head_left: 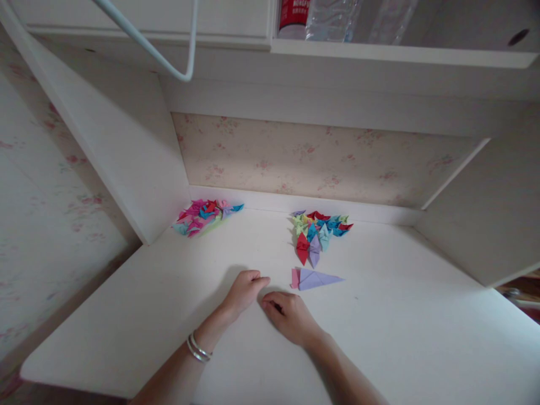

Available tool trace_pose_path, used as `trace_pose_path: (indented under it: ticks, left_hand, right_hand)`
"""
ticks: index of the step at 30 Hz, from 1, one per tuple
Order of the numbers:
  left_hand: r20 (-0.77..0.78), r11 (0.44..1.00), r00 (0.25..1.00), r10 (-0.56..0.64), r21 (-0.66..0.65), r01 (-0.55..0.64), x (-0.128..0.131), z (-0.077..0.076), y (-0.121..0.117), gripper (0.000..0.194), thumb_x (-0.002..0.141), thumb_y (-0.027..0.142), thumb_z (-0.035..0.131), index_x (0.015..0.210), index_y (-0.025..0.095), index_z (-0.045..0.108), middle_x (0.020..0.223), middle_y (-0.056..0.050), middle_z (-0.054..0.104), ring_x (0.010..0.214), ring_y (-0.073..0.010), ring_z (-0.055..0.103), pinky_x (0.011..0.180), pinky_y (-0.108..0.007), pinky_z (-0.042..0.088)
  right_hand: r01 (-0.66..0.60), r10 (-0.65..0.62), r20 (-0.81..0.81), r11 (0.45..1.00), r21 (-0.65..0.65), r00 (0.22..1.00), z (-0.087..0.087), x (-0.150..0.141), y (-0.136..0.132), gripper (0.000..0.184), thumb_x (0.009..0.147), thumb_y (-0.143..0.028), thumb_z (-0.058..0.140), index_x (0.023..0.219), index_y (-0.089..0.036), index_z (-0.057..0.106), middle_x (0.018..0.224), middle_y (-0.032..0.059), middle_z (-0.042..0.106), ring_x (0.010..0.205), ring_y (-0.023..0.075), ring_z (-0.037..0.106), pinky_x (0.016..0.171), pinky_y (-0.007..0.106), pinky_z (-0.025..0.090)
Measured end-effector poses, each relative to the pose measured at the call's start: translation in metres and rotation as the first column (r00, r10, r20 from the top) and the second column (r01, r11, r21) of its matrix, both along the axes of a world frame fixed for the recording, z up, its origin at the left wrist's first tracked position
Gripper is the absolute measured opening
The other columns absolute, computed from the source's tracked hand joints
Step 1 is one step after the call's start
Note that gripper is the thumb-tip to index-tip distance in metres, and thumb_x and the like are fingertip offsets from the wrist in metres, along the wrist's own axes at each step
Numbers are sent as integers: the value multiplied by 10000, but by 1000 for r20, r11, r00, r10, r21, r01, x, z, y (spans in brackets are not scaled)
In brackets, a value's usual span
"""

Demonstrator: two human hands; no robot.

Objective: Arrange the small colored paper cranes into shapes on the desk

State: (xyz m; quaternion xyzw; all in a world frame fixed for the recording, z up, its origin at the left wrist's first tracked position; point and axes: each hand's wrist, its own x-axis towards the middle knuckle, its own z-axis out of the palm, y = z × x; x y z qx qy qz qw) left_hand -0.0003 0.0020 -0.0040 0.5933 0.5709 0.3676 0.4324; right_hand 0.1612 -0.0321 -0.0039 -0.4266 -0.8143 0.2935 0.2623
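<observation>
My left hand (245,291) is closed in a loose fist over the white desk, thumb stretched toward the right. Close beside it, my right hand (293,316) rests with curled fingers and a dark gap inside the curl. Nothing shows in either hand, and the two do not appear to touch. Just beyond the right hand lies a folded purple paper (318,279), narrowing to a point at the right. A small pink folded paper (295,278) sits at its wide left end. Farther back, a group of colourful folded paper cranes (314,230) includes red, purple, blue and green ones.
Another pile of folded paper pieces (202,216), mostly pink, red and blue, lies at the back left of the desk (400,315). Side panels flank the desk. Overhead, a shelf (400,53) holds plastic bottles (329,22), and a pale bent rod (143,42) hangs down.
</observation>
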Motion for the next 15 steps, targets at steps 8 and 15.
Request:
trace_pose_path:
  ticks: [8, 15]
  left_hand:
    - [20, 1000, 1000, 2, 7, -2, 0, -5, 3, 375, 729, 366, 548, 551, 215, 255, 543, 72, 200, 539, -94, 243, 492, -243, 183]
    - [147, 998, 989, 4, 68, -14, 1, -10, 12, 211, 765, 272, 455, 616, 159, 551, 609, 0, 543, 638, -145, 483, 571, -240, 337]
  right_hand:
    - [27, -37, -121, 996, -85, 992, -8, -2, 1, 218, 897, -272, 483, 850, -214, 688, 723, -10, 632, 610, 116, 517, 569, 227, 343]
    - [115, -212, -369, 957, -267, 905, 26, -30, 42, 280, 871, -417, 526, 887, -179, 672, 613, -27, 564, 542, 110, 481, 515, 220, 359]
